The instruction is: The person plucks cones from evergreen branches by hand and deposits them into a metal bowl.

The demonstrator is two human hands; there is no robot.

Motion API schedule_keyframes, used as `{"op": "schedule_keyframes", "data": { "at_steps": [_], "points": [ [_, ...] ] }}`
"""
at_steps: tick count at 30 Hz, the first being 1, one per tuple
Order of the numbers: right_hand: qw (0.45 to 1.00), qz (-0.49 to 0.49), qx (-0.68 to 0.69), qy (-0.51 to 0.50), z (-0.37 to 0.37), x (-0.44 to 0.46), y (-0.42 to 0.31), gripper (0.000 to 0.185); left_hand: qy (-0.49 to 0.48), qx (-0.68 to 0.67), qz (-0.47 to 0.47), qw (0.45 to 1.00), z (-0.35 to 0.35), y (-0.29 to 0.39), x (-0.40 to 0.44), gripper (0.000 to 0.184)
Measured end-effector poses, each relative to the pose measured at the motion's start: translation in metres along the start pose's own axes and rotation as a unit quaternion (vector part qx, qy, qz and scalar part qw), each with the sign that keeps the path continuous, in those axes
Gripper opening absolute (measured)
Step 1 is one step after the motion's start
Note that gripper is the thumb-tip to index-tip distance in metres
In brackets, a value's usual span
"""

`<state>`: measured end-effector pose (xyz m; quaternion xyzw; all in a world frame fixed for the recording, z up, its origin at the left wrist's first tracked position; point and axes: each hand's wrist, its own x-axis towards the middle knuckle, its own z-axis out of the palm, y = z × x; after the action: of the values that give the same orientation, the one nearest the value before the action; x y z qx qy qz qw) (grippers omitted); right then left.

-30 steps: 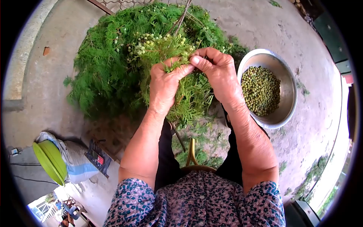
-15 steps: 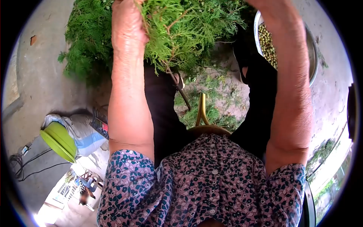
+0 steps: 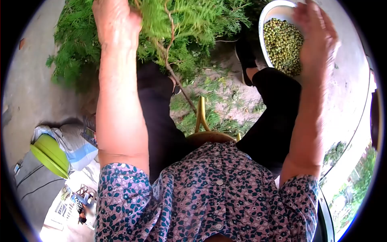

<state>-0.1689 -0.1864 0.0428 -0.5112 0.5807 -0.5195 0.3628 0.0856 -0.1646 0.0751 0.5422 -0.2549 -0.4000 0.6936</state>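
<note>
The two hands were well apart. The left hand (image 3: 115,22) was clenched on a leafy evergreen branch (image 3: 167,60), its knuckles cut off by the top edge of the view, with feathery green sprays beside its thumb and the bare brown stem slanting back from there toward the person's body, between the forearms. Around and under that hand lay a heap of cut greenery (image 3: 74,52), spreading to both sides of it. The right hand (image 3: 317,40) was raised over the far-right side of a metal bowl (image 3: 277,11), its fingers blurred; whether they were closed or carried anything could not be told. Just left of it, inside the bowl, lay a mass of small round green-brown fruits (image 3: 282,45). Between the hands and nearer the body, a yellow forked bar (image 3: 200,115) stood up between legs in black trousers (image 3: 278,101), with green scraps scattered on the floor (image 3: 242,97) beyond it. Well behind the left hand, off to its outer side, a lime-green basin (image 3: 50,155) was tilted against a pale sack (image 3: 78,139) with a blue band.
</note>
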Motion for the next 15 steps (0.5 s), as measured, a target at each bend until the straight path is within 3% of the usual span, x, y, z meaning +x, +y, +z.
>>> {"op": "schedule_keyframes", "data": {
  "at_steps": [1,3,4,5,6,7,8,9,10,11,12,13,14,15],
  "points": [
    [0.997,-0.044,0.007,-0.057,0.019,-0.029,-0.006,0.025,0.039,-0.053,-0.014,0.998,-0.001,-0.002,0.009,0.022],
    [0.971,-0.086,0.095,-0.203,0.055,-0.086,-0.004,0.015,-0.006,-0.118,0.063,0.991,-0.031,-0.021,0.045,0.023],
    [0.940,-0.071,0.167,-0.290,0.071,-0.112,0.004,0.010,0.007,-0.112,0.049,0.992,-0.021,-0.015,0.030,0.031],
    [0.910,0.011,0.194,-0.367,0.085,-0.136,-0.004,0.012,0.020,-0.108,0.034,0.993,-0.005,-0.008,0.012,0.039],
    [0.915,0.017,0.186,-0.358,0.098,-0.156,-0.001,0.013,0.018,-0.109,0.029,0.993,0.002,-0.007,0.010,0.039],
    [0.919,0.020,0.177,-0.350,0.112,-0.172,0.005,0.013,0.086,-0.083,0.023,0.993,0.008,-0.004,0.009,0.048],
    [0.959,-0.045,0.119,-0.252,0.129,-0.181,0.011,0.016,0.155,-0.056,0.018,0.986,0.011,-0.002,0.007,0.057],
    [0.981,-0.110,0.061,-0.148,0.142,-0.191,0.022,0.018,0.156,-0.056,0.019,0.986,0.013,0.001,-0.002,0.057],
    [0.962,-0.034,0.037,-0.269,0.145,-0.224,0.058,0.025,0.113,-0.034,0.048,0.992,0.015,0.005,-0.016,0.061],
    [0.923,0.040,0.014,-0.382,0.145,-0.252,0.094,0.034,0.108,-0.030,0.063,0.992,0.011,0.002,-0.014,0.062],
    [0.741,0.135,-0.209,-0.624,0.136,-0.244,0.116,0.038,0.103,-0.027,0.078,0.991,0.008,-0.001,-0.011,0.063],
    [0.689,0.100,-0.226,-0.681,0.121,-0.253,0.141,0.035,0.098,-0.024,0.093,0.990,0.004,-0.004,-0.008,0.064],
    [0.636,0.061,-0.234,-0.733,0.107,-0.261,0.167,0.031,-0.032,-0.060,0.078,0.995,-0.012,-0.004,0.000,0.062],
    [0.633,0.063,-0.235,-0.735,0.109,-0.256,0.160,0.031,0.011,-0.053,0.062,0.997,-0.016,-0.007,0.015,0.056]
  ]
}}
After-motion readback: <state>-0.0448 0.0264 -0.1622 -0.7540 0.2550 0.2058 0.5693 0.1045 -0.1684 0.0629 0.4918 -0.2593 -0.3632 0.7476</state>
